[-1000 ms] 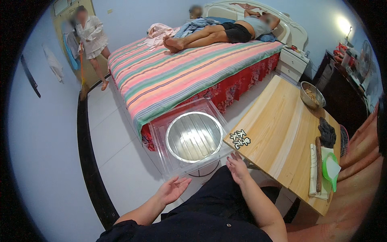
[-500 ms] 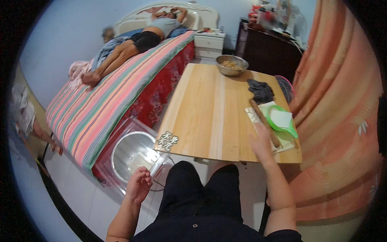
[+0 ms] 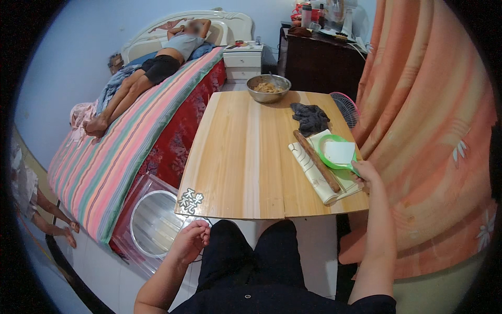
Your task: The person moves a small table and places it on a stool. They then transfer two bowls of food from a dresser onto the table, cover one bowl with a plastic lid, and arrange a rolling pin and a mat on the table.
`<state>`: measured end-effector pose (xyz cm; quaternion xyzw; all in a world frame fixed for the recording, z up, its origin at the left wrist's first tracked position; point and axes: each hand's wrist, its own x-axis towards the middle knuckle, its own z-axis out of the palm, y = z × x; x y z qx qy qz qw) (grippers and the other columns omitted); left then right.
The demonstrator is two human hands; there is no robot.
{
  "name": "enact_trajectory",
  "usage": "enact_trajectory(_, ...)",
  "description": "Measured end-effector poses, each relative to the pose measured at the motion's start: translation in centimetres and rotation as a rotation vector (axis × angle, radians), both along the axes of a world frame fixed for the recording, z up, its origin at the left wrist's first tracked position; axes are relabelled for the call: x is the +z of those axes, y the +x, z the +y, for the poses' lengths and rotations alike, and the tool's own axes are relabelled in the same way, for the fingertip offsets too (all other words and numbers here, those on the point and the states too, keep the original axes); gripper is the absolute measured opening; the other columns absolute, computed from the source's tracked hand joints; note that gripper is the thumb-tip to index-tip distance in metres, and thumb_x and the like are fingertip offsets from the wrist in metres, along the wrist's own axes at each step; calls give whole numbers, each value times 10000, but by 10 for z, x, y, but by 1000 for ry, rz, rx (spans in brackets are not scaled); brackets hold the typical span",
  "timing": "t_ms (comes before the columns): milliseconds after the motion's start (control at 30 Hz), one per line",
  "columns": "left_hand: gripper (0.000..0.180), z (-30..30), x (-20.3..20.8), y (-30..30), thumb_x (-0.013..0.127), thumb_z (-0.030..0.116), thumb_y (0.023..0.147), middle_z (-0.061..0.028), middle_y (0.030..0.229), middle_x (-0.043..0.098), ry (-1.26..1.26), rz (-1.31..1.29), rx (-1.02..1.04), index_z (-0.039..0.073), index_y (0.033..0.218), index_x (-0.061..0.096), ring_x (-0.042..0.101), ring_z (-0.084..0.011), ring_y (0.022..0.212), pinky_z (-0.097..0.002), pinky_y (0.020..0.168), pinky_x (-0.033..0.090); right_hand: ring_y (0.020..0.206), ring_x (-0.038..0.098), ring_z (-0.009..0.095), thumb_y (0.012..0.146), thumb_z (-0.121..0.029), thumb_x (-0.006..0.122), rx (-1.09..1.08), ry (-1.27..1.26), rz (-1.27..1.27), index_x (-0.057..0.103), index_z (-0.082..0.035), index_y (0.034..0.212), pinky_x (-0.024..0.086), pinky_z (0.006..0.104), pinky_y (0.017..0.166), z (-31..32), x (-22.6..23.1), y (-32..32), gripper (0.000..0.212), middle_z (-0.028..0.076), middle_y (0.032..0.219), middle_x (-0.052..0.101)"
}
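Observation:
At the table's right edge, my right hand (image 3: 366,173) is closed round the handle of a round green plastic scoop (image 3: 342,139). A white, flat, square scraper (image 3: 339,153) lies across the scoop's top. The scoop rests on a folded cream mat (image 3: 315,175) with dark curved lines. Left of it on the mat lies a wooden rolling pin (image 3: 317,161), slanting toward me. My left hand (image 3: 193,238) hangs below the near left table corner, fingers curled in, with nothing visible in them.
A metal bowl (image 3: 269,88) of brownish food stands at the table's far edge, near a dark crumpled cloth (image 3: 310,118). A large metal basin (image 3: 152,225) sits low at left. A person (image 3: 151,70) lies on the striped bed (image 3: 141,118); an orange curtain (image 3: 418,157) hangs at right.
My right hand has moved right, from beside the rolling pin to the scoop's handle, and closed on it. My left hand stays curled at the near left. The view has shifted right.

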<state>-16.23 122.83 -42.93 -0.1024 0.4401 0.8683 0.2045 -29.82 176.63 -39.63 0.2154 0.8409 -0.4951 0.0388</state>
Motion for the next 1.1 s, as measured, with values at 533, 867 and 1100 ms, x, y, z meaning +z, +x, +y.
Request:
enact_trajectory(533,193,6,-2,-9,452,111,854,-34,869,561,-143,-4,-123,45,1031,495,525,-117,718,-219,618,423,509,457,84,851,-159,473,176,-385,162,546,4,855,372,209,443,-170,5,9,179,38,659,528)
enact_trajectory(867,511,27,-3,-17,391,298,909,-119,1252,372,-222,265,126,50,1300,176,401,-206,1140,-341,885,395,532,459,83,876,-181,436,448,-607,129,546,-18,834,371,207,468,-374,-33,53,201,31,653,531)
enact_trajectory(1100,374,-21,-33,-6,416,237,892,-62,1070,499,-173,128,485,71,1213,318,518,-156,932,-299,724,453,551,468,75,890,-187,416,682,-534,170,529,-37,907,382,207,481,-453,-76,78,189,7,685,529)
